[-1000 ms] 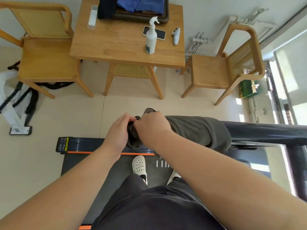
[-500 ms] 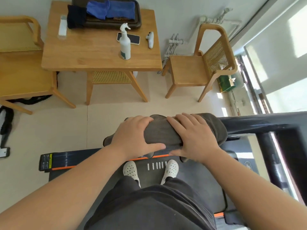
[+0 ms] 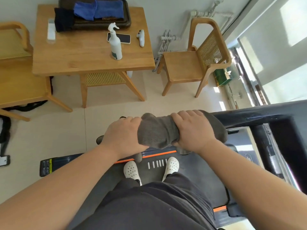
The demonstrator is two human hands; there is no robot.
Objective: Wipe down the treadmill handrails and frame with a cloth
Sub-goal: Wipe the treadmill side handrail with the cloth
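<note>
Gray cloth [image 3: 157, 131] draped over the dark treadmill handrail [image 3: 259, 116], gripped at both ends: left hand [image 3: 123, 136] and right hand [image 3: 193, 130] each with fingers wrapped around cloth and rail. White shoes [image 3: 132, 170] on the belt below. Yellow warning label [image 3: 47, 166] on the treadmill's front edge, text too small to read. Spray bottle [image 3: 115, 44] upright on the wooden surface [image 3: 79, 53], its label illegible.

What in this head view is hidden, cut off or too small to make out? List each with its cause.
- Handrail: the stretch under the cloth and both hands (left hand, right hand) is covered.
- Treadmill label: print too small to read.
- Left chair: cut off by the frame's edge.
</note>
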